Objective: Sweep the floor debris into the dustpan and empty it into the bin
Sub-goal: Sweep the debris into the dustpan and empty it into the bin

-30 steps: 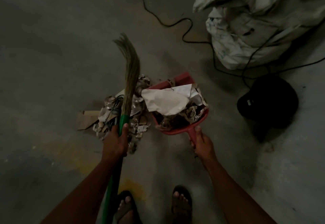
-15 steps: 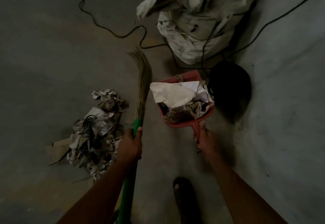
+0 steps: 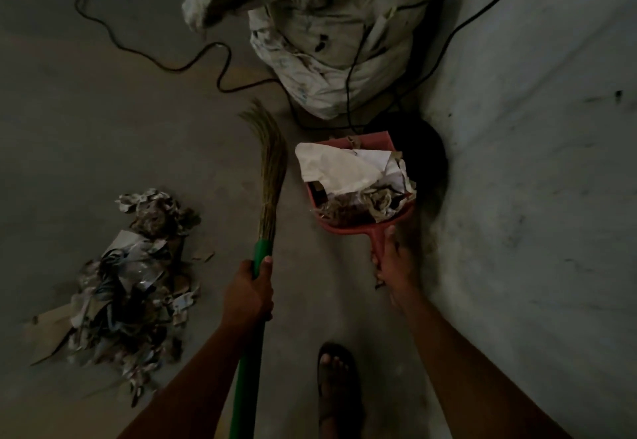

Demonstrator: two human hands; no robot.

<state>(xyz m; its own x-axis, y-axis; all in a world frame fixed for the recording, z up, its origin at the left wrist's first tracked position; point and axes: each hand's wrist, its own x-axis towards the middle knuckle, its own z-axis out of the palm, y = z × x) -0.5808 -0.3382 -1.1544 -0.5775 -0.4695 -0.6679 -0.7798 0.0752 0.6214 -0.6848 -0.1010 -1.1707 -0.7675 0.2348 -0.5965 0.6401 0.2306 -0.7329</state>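
Note:
My right hand [image 3: 393,262] grips the handle of a red dustpan [image 3: 375,228] that is heaped with crumpled paper and scraps. The pan hangs in the air just left of a black round bin [image 3: 427,149], which stands against the wall. My left hand [image 3: 248,290] holds the green handle of a grass broom [image 3: 270,176], its bristles pointing away from me. A pile of paper and wrapper debris [image 3: 127,280] lies on the floor to the left, apart from the pan.
A large white sack [image 3: 331,42] slumps behind the bin. Black cables [image 3: 165,59] snake across the floor and over the sack. A grey wall [image 3: 537,162] runs along the right. My sandalled foot [image 3: 337,383] is below the pan.
The dustpan has been lifted off the debris pile and carried right toward the black bin. The broom came along with it, and the pile now lies well to the left.

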